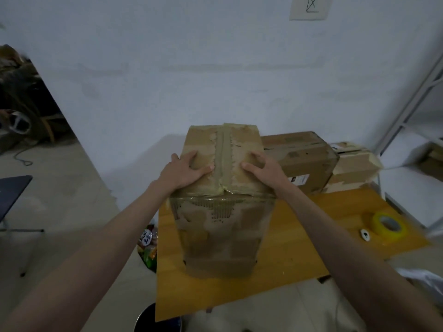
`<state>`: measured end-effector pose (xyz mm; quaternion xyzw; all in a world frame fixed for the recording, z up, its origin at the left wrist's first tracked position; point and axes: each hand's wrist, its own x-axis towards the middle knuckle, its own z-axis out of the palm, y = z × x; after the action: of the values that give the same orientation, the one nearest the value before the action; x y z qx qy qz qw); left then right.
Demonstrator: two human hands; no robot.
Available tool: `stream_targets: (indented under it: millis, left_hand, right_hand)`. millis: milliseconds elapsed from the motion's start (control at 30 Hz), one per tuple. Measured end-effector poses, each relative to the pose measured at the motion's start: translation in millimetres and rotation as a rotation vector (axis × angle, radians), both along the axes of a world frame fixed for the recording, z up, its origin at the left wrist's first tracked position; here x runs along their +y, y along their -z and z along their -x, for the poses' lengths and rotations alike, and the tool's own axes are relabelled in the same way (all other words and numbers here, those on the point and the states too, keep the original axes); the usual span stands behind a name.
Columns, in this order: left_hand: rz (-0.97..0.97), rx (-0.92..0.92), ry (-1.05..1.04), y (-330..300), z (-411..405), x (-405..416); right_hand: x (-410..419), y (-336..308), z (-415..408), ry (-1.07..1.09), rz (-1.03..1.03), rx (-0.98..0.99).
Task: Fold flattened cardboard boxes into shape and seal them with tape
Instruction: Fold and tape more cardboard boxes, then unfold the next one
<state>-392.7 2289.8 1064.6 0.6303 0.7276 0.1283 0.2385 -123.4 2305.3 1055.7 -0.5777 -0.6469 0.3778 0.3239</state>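
Observation:
A tall worn cardboard box (220, 238) stands upright on the wooden table (299, 255). Its two top flaps are closed, and a strip of old tape (224, 159) runs along their seam. My left hand (185, 171) lies on the left flap, thumb pointing at the seam and fingers bent over the flap's left part. My right hand (262, 170) lies on the right flap in the same way, thumb toward the seam. A roll of yellow tape (389, 226) lies flat on the table to the right, away from both hands.
Two more cardboard boxes (302, 159) (354, 166) sit behind the tall one at the back right. A small white object (364, 234) lies beside the tape. White metal shelving (412, 111) stands at the right, a dark chair (12, 195) at the left, snack bags (148, 248) on the floor.

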Motion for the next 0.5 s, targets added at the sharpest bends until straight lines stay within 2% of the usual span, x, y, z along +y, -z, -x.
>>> stream_targets:
  millis: [167,500]
  left_hand:
    - [-0.103,0.004,-0.053,22,-26,-19]
    - [-0.168,-0.052,-0.131,28,-71,4]
  right_hand:
    - [-1,6,-17,-0.046,-0.015,-0.099]
    - [53,9,-47,-0.105,0.014,-0.309]
